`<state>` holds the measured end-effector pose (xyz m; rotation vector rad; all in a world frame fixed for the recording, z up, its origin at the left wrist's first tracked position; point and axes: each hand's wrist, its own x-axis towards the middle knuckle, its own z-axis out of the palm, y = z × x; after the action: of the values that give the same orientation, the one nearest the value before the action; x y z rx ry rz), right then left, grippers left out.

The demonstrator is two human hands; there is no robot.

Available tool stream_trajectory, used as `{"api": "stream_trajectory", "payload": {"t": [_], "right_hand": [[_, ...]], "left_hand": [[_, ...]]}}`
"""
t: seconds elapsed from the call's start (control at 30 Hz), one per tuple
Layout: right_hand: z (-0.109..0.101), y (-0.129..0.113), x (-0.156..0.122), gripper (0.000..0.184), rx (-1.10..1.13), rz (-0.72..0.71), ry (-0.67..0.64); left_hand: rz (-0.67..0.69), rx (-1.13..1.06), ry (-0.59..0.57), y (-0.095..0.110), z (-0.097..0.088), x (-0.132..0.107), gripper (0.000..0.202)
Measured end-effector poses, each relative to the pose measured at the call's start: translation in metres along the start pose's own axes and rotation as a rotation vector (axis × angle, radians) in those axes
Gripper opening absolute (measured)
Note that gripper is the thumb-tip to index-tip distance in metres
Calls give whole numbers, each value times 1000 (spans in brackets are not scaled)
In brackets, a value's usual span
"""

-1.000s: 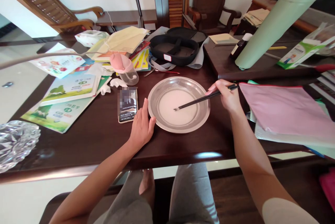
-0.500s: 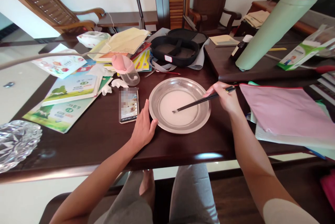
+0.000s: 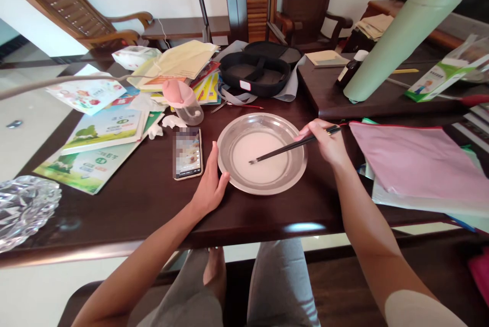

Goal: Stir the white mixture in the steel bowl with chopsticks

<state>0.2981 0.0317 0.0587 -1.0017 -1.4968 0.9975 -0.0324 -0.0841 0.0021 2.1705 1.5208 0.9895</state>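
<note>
A round metal plate [image 3: 267, 188] on the dark table holds a shallow, cloudy white liquid [image 3: 263, 148]. At its left side, my left hand [image 3: 209, 182] holds the rim, thumb on the near edge and straight fingers along the outside. My right hand [image 3: 324, 141] is closed around a pair of black chopsticks [image 3: 280, 151] with metal-coloured ends. They slant across the plate's right rim, held close together, tips at the middle of the liquid. How deep the tips reach I cannot tell.
A phone [image 3: 188, 154] lies left of my left hand. Behind it stands a pink-lidded bottle [image 3: 183, 100] beside crumpled tissues and booklets [image 3: 103, 128]. A black case [image 3: 255, 75] sits beyond the plate. A tall green flask [image 3: 397, 52] and a pink folder [image 3: 420, 159] are on the right.
The chopstick tips have shifted slightly left in the liquid, and my right hand has moved a little left with them. My left hand stays at the plate's rim.
</note>
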Motion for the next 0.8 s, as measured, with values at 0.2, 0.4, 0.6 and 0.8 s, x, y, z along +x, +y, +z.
{"api": "stream_trajectory", "payload": {"t": [0.2, 0.4, 0.6, 0.8], "right_hand": [[-4, -1, 1, 37, -8, -27, 65], [-7, -1, 1, 38, 32, -15, 25], [-4, -3, 1, 35, -15, -54, -15], [-12, 3, 1, 38, 74, -20, 57]], "left_hand": [[17, -10, 0, 1, 0, 1, 75], [23, -3, -7, 1, -1, 1, 76], [33, -7, 1, 0, -1, 1, 74], [49, -15, 7, -3, 0, 1, 75]]}}
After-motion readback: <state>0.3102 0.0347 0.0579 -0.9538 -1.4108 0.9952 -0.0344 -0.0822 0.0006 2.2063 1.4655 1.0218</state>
